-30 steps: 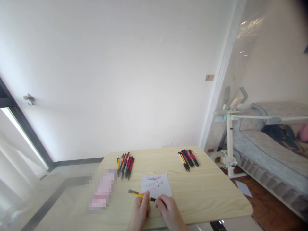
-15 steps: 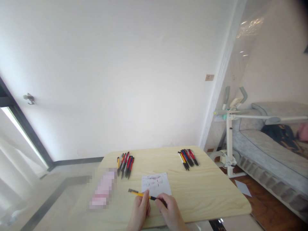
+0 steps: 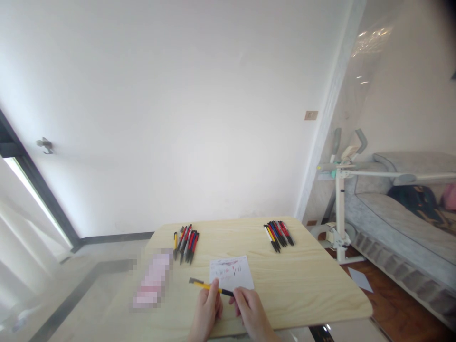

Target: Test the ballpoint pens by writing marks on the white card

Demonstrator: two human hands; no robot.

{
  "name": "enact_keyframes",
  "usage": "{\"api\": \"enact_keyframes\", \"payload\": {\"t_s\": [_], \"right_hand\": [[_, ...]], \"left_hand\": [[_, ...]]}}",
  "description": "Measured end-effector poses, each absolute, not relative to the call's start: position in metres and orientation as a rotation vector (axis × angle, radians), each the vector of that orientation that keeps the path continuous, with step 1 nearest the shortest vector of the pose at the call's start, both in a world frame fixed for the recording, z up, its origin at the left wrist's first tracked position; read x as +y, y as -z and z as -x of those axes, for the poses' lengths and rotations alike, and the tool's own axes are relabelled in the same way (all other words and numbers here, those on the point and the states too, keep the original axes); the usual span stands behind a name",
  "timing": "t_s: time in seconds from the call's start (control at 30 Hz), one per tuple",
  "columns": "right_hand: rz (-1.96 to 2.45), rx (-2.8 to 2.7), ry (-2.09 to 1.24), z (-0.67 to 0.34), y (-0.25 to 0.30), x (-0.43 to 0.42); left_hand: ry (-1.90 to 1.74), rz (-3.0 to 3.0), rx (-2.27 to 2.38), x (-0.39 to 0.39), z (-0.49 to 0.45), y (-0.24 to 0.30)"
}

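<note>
A yellow pen (image 3: 204,285) with a grey end and a black grip lies slantwise across the near side of the table. My left hand (image 3: 207,306) is closed around its middle, thumb on top. At the black end, my right hand (image 3: 249,306) has its thumb and fingers together, touching the pen's tip; what exactly they pinch there is hidden. Just beyond both hands is a white sheet of paper (image 3: 231,267) with red and dark scribbles, its near edge partly covered by my fingers.
Several pens (image 3: 185,244) lie bunched at the table's left, several more pens (image 3: 278,235) at the right. A pink, pixelated item (image 3: 153,282) lies at the left edge of the wooden table (image 3: 302,285). Beyond the right edge stand an exercise machine (image 3: 341,204) and a grey sofa (image 3: 388,213).
The right fingers have shifted slightly toward the pen's tip, so more of the black grip shows. The pen has moved a little to the left. The bunches and paper stay put.
</note>
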State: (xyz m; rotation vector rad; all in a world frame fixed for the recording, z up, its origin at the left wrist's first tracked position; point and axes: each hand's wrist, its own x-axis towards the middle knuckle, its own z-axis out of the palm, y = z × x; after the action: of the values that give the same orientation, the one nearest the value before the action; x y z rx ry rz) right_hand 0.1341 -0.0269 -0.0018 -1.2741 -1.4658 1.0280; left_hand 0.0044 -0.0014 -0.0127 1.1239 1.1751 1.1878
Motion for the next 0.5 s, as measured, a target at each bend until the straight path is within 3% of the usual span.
{"api": "enact_keyframes", "payload": {"t_s": [0.5], "right_hand": [[1.305, -1.589, -0.89, -0.137, 0.0011, -0.0248]], "left_hand": [[-1.147, -1.211, 1.249, -0.0014, -0.0039, 0.0125]]}}
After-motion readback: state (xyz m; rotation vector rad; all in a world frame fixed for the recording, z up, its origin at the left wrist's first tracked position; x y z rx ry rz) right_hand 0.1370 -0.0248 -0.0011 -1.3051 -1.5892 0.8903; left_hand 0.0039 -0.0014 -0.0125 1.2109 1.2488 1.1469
